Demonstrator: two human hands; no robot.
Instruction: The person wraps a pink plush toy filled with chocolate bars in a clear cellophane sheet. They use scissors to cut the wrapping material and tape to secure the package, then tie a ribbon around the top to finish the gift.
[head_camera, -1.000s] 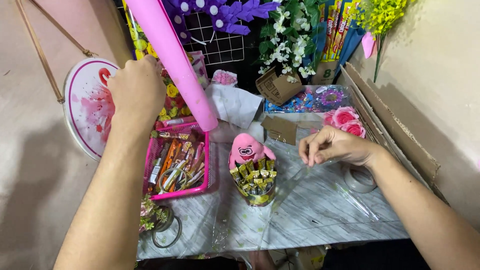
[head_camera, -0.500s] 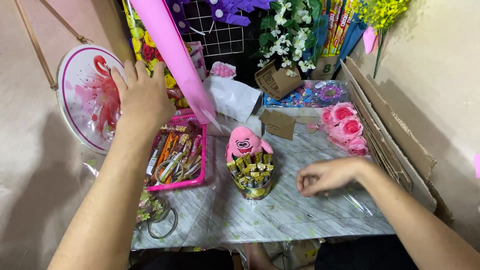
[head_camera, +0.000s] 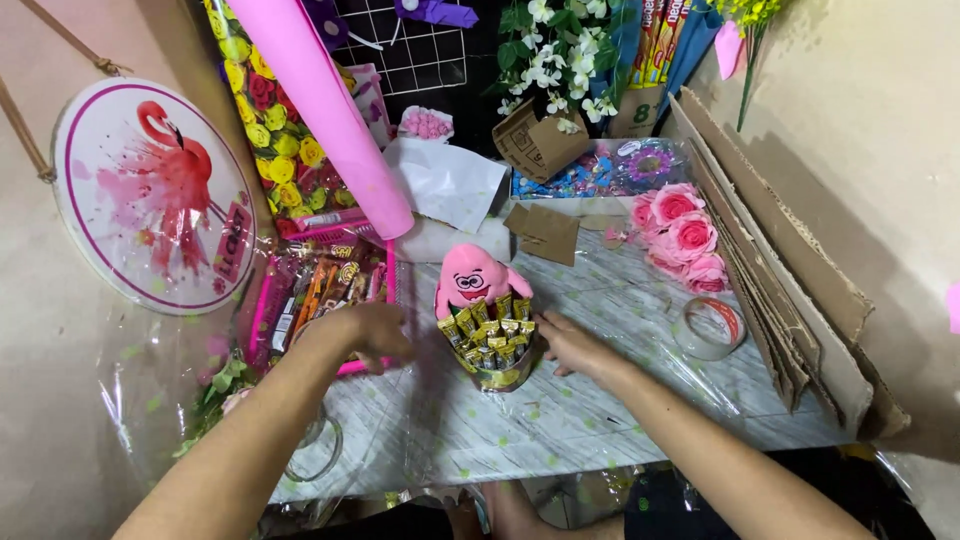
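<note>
A small candy bouquet, topped by a pink plush toy, stands upright on a clear cellophane sheet spread over the marbled table. My left hand lies just left of the bouquet with its fingers curled on a raised fold of the cellophane, beside the pink tray. My right hand rests on the sheet at the bouquet's right side, its fingertips touching the wrappers. A pink paper roll leans at the back, free of both hands.
The tray holds several wrapped sweets. A round flamingo sign leans at the left. Pink fabric roses, a tape roll and cardboard sheets sit at the right. White flowers and small boxes crowd the back.
My left hand let go of the pink roll and came down beside the bouquet. My right hand slid left across the sheet until it touched the bouquet.
</note>
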